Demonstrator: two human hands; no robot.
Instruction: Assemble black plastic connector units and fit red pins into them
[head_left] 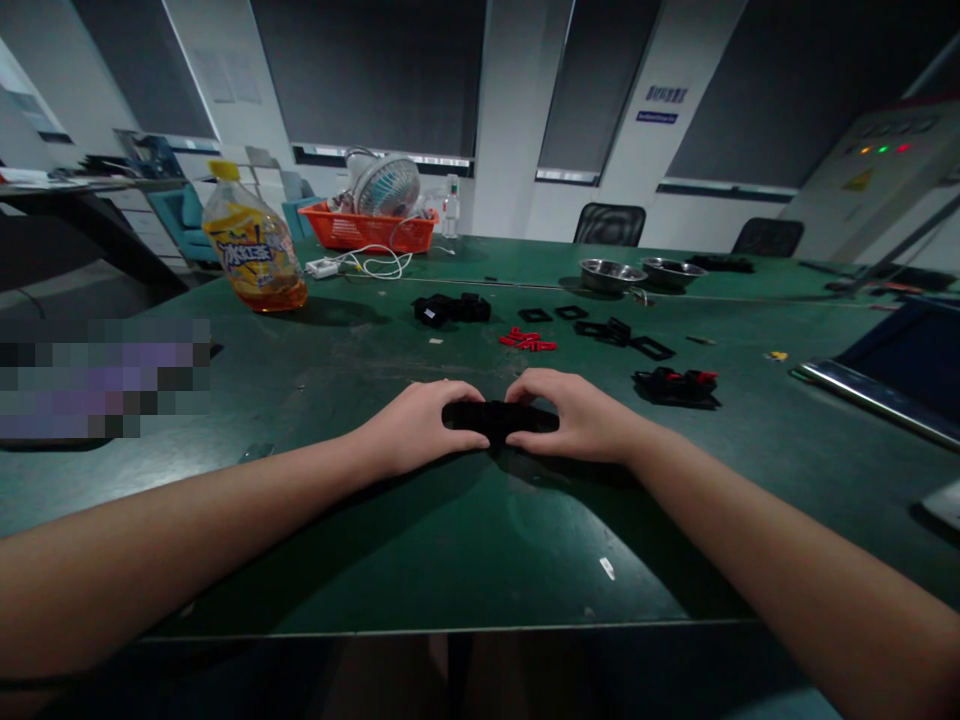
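Observation:
At the middle of the green table, a small black plastic part sits between my two hands. My left hand grips its left side, thumb at the near edge and fingers at the far edge. On the right side my right hand has the same pinch, its fingertips close to those of the left. The part's details are too dark to make out. Just beyond lie several small red pieces. A black assembly with red bits rests to the right of my right hand.
Black parts and black square frames lie farther back. Two metal bowls stand behind them. At left are a bottle of orange liquid, an orange basket with a fan, and a white cable. A dark-screened device is at right.

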